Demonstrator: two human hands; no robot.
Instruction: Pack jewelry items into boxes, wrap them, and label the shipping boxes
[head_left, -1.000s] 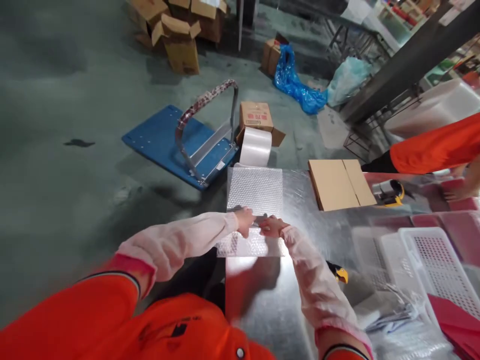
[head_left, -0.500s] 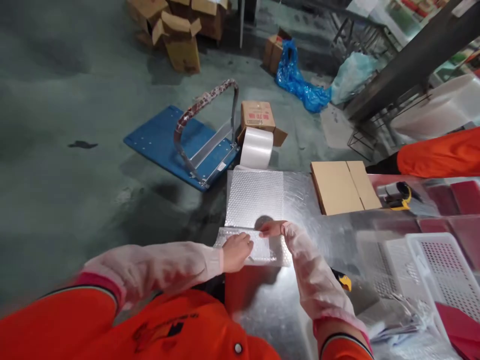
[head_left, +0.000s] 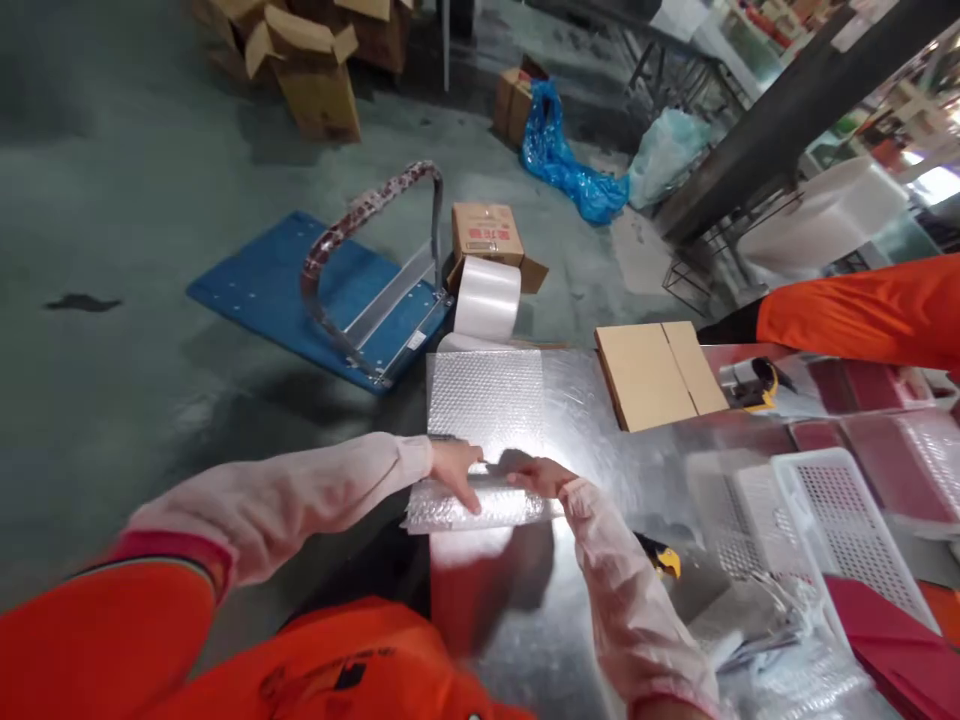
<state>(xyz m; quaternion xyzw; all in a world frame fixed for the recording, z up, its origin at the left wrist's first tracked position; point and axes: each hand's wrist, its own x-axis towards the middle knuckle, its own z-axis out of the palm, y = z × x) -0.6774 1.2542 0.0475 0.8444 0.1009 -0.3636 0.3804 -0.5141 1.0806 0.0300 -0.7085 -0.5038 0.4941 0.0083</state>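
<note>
A sheet of bubble wrap [head_left: 486, 395] lies on the metal table [head_left: 581, 400], running from a white roll [head_left: 487, 298] beyond the far edge. At its near end is a flat folded bundle of bubble wrap [head_left: 442, 508]. My left hand [head_left: 457, 470] rests on the bundle's left part, thumb and fingers spread around its upper edge. With fingers bent, my right hand [head_left: 544, 477] grips the upper edge at the right. What lies inside the bundle cannot be made out.
Flat cardboard [head_left: 660, 375], a tape dispenser [head_left: 750, 385], a yellow-black tool [head_left: 664, 558] and a white perforated basket [head_left: 862, 530] are to the right. A blue trolley [head_left: 300, 290] stands on the floor at left. Another person's orange sleeve [head_left: 855, 310] reaches in at right.
The near end of the bubble wrap has been folded over further into a thicker bundle. My left hand has moved up to its upper edge and spread. The view has shifted slightly right.
</note>
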